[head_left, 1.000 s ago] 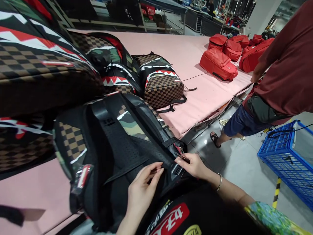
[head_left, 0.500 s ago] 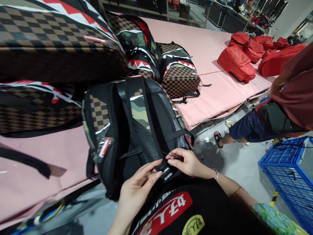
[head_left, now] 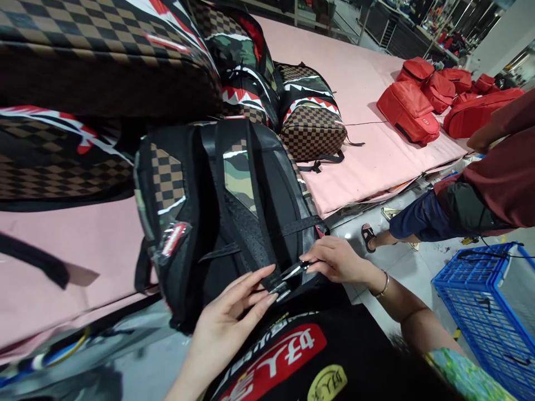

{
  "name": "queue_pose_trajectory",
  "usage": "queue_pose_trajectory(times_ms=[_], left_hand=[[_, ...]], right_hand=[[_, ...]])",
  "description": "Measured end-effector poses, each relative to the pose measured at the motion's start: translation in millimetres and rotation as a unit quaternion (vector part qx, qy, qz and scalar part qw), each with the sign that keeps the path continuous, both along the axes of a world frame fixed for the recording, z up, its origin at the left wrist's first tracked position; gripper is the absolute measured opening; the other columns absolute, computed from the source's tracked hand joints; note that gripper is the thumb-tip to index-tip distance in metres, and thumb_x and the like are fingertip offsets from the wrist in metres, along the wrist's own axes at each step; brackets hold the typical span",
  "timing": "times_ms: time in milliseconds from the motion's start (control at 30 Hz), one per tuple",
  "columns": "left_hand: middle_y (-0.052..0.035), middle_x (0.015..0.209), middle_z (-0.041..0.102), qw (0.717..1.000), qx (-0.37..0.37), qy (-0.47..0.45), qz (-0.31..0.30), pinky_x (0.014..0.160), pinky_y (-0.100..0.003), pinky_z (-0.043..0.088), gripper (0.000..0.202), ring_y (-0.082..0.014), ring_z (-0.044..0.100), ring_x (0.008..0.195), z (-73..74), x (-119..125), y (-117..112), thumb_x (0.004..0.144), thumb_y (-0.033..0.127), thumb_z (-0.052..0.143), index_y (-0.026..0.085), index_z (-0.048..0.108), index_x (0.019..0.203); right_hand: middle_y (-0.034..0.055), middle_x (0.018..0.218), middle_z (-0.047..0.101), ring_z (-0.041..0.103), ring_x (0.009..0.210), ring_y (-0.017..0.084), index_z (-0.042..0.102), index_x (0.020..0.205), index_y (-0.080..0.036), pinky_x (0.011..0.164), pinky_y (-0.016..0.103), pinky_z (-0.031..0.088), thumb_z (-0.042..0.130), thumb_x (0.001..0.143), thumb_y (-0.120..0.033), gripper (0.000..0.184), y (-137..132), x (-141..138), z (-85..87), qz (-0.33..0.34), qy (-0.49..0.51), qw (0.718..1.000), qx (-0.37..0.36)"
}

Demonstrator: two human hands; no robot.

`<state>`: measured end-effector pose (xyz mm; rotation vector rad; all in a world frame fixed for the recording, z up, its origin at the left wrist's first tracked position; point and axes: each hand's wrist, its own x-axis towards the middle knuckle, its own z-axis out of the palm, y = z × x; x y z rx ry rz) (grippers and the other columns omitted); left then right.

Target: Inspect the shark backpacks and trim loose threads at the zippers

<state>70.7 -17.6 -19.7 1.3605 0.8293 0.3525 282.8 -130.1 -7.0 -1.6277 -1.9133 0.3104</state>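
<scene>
A black backpack (head_left: 209,211) with checkered and camouflage panels lies back-up at the edge of the pink table (head_left: 363,161). My left hand (head_left: 234,312) pinches the lower end of a black shoulder strap (head_left: 251,234) near the bag's bottom. My right hand (head_left: 340,259) holds small thread snips (head_left: 295,270) whose metal tips point at that strap end, close to my left fingers.
Several more checkered shark-mouth backpacks (head_left: 311,117) are stacked behind and to the left. Red backpacks (head_left: 409,111) lie at the far right of the table. A person in a maroon shirt (head_left: 501,178) stands to the right. A blue plastic crate (head_left: 489,312) sits on the floor.
The view has shifted a little, and the backpack sits slightly higher in it. My right hand has drawn back to the right, and the snips' tips now show at the strap end.
</scene>
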Motion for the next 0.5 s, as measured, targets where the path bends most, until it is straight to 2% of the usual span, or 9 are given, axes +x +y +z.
queue_pose_trajectory(times_ms=[133, 267, 500], left_hand=[[-0.0056, 0.111, 0.061, 1.0, -0.001, 0.0, 0.0, 0.085, -0.035, 0.051, 0.05, -0.0161, 0.066, 0.075, 0.6, -1.0, -0.2, 0.056, 0.044, 0.077, 0.026, 0.069, 0.102], [-0.0057, 0.11, 0.06, 1.0, -0.011, -0.003, -0.006, 0.085, -0.035, 0.052, 0.05, -0.0158, 0.066, 0.074, 1.7, 0.6, -0.6, 0.057, 0.044, 0.076, 0.025, 0.068, 0.103], [-0.0066, 0.112, 0.061, 1.0, -0.004, -0.001, -0.005, 0.084, -0.037, 0.052, 0.052, -0.0162, 0.067, 0.072, 2.0, 2.6, -1.9, 0.057, 0.045, 0.076, 0.024, 0.068, 0.104]], right_hand=[[0.0076, 0.09, 0.063, 0.056, 0.085, 0.015, 0.055, 0.101, -0.015, 0.08, 0.028, 0.044, 0.038, 0.095, -0.036, 0.028, 5.4, 5.5, 5.1, 0.031, -0.024, 0.999, -0.021], [0.0076, 0.09, 0.064, 0.056, 0.085, 0.015, 0.056, 0.101, -0.014, 0.08, 0.027, 0.043, 0.037, 0.096, -0.037, 0.03, 8.3, 7.9, 9.2, 0.038, -0.018, 0.999, -0.011], [0.0057, 0.088, 0.066, 0.057, 0.08, 0.014, 0.06, 0.095, -0.016, 0.076, 0.027, 0.042, 0.038, 0.095, -0.038, 0.031, 13.3, 5.9, 5.0, 0.051, -0.04, 0.998, -0.021]])
